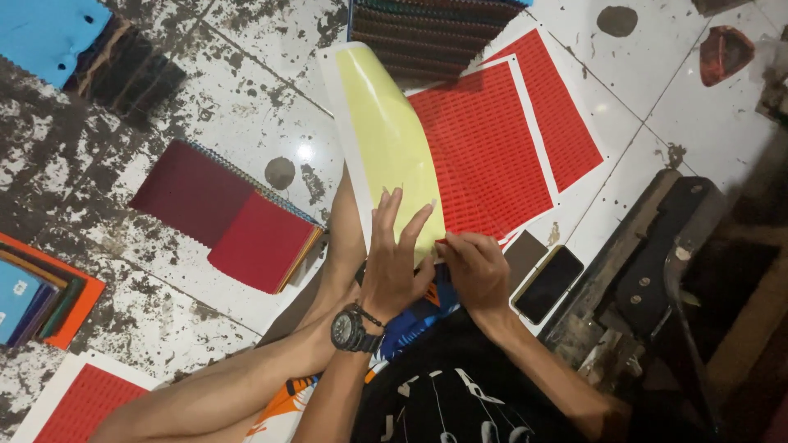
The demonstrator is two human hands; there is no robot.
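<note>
Worn white floor tiles point(246, 90), blotched with dark stains, carry everything around the seated person. Their left hand point(394, 262), a black wristwatch point(351, 328) on its wrist, lies flat with fingers spread on the curled-back yellow backing sheet point(382, 139). The right hand point(476, 267) is closed in a pinch at the lower edge of the red patterned sheet point(484, 148), just beside the left hand. A second red sheet point(558, 107) lies partly under the first, toward the upper right. A dark phone point(548, 284) and a small brown card point(524, 256) rest just right of the pinching hand. Left of the bare leg sits a stack of dark red fabric swatches point(234, 217); another swatch stack point(431, 33) crowds the top edge above the sheets. Blue material point(45, 33) fills the upper left corner, an orange-edged swatch pile point(45, 299) sits at the left edge, and another red sheet point(82, 406) shows at the lower left.
</note>
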